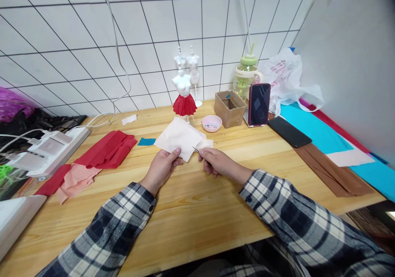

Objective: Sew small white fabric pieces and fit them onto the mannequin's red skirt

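My left hand (164,167) pinches the near edge of a pale pink sheet of crepe paper (179,136) between thumb and fingers. My right hand (217,162) is closed around a slim, pointed metal tool (195,149), mostly hidden in the fingers; its tip is at the sheet's right edge. Another pale strip (207,144) lies under that edge. Just behind the sheet stands a small white dress form (182,84) in a pleated red skirt (184,104). A second bare white form (194,69) is behind it.
Right of the forms are a pink bowl (211,123) of small beads, a cardboard box (230,108), a propped phone (259,104) and a green-lidded bottle (247,73). Red paper (106,149) and a blue scrap (146,141) lie left. A black phone (289,131) rests on brown paper (333,170).
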Demonstrator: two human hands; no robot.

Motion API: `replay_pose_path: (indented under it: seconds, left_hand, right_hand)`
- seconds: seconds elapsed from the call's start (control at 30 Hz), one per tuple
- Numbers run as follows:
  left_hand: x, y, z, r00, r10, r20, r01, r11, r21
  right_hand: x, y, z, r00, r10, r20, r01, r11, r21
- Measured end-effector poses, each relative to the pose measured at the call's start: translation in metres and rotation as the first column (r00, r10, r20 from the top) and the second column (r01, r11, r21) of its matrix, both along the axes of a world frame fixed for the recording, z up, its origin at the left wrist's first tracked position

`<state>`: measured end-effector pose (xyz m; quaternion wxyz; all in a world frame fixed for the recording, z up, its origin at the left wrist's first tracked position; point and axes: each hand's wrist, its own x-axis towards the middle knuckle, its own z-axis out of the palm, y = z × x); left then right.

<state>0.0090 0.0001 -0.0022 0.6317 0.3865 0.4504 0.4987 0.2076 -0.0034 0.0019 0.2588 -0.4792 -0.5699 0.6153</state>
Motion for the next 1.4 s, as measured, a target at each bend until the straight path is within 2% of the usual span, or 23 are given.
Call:
replay_pose_path:
  seconds: [0.7, 1.03, 1.4]
  left_hand:
    - [-0.001, 0.001, -0.003, 0.999, 0.001, 0.043, -0.002, 1.0, 0.008]
    - [-0.001, 0.001, -0.005, 1.0, 0.013, 0.022, -0.014, 1.0, 0.002]
    - [-0.001, 0.001, -0.005, 1.0, 0.016, 0.019, -0.016, 1.0, 0.022]
  right_hand:
    - [-0.003, -0.002, 0.003, 0.998, -0.034, -0.053, 0.035, 0.999, 0.008]
    - [-0.003, -0.002, 0.004, 1.0, -0.016, -0.022, 0.017, 0.999, 0.027]
    - [-0.003, -0.001, -0.007, 0.999, 0.033, 0.009, -0.033, 0.998, 0.057]
